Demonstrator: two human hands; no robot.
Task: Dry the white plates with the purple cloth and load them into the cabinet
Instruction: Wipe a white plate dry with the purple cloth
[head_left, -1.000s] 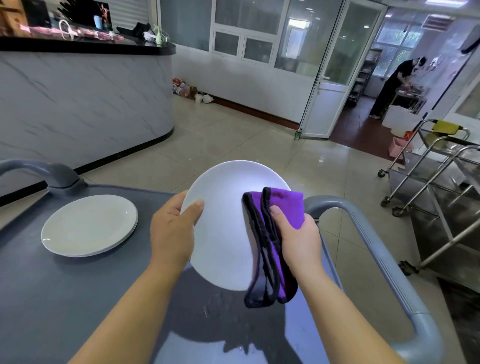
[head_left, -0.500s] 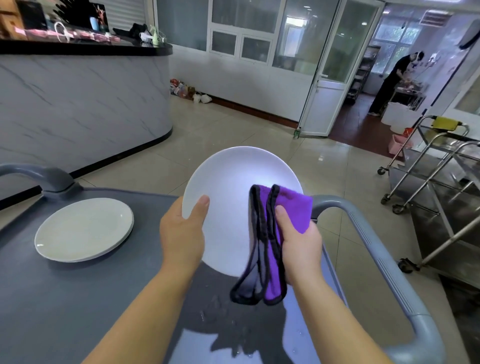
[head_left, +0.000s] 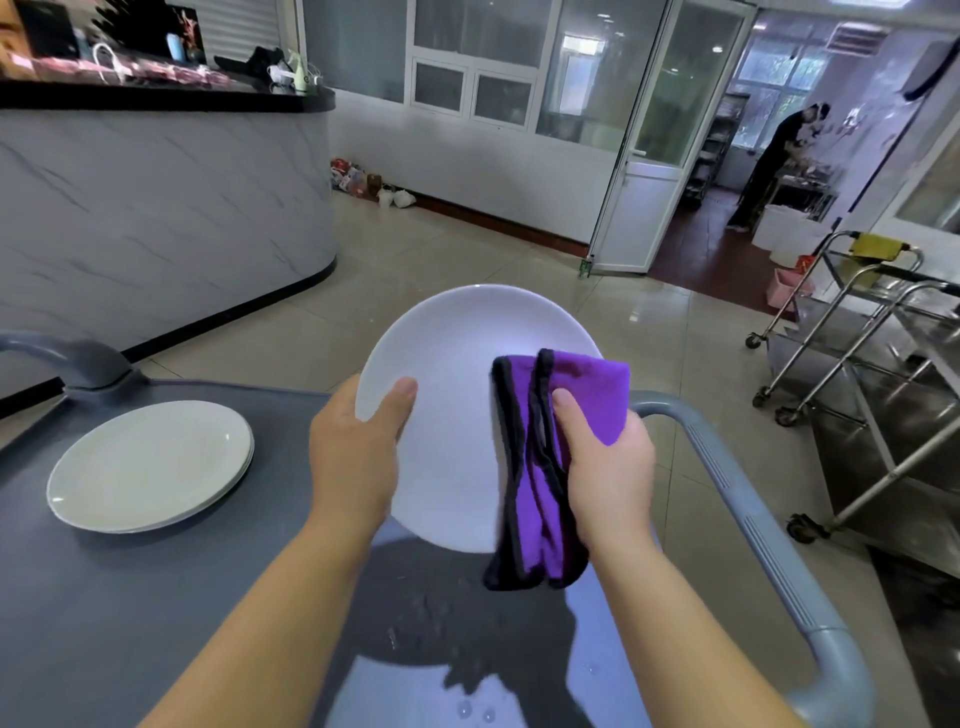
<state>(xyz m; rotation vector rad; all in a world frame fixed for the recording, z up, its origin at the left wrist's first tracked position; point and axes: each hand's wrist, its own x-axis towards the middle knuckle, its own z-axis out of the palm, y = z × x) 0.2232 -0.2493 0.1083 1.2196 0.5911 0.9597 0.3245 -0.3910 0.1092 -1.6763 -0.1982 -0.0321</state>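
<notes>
I hold a white plate (head_left: 457, 374) tilted up in front of me, above the grey cart top (head_left: 104, 623). My left hand (head_left: 358, 457) grips its left rim, thumb on the face. My right hand (head_left: 608, 467) grips the folded purple cloth (head_left: 540, 467) with black edging against the plate's right side; its lower end hangs below the rim. A small stack of white plates (head_left: 150, 467) lies flat on the cart at the left.
Water drops wet the cart top (head_left: 467, 675) below the plate. The cart's grey handle (head_left: 753, 519) curves along the right. Steel trolleys (head_left: 857, 374) stand at the right. A marble counter (head_left: 156, 208) is at the left, and a person (head_left: 779, 156) stands beyond the open doorway.
The plate has risen a little and tipped more upright. The cloth and my right hand have shifted up and right across its face. The stack has not moved.
</notes>
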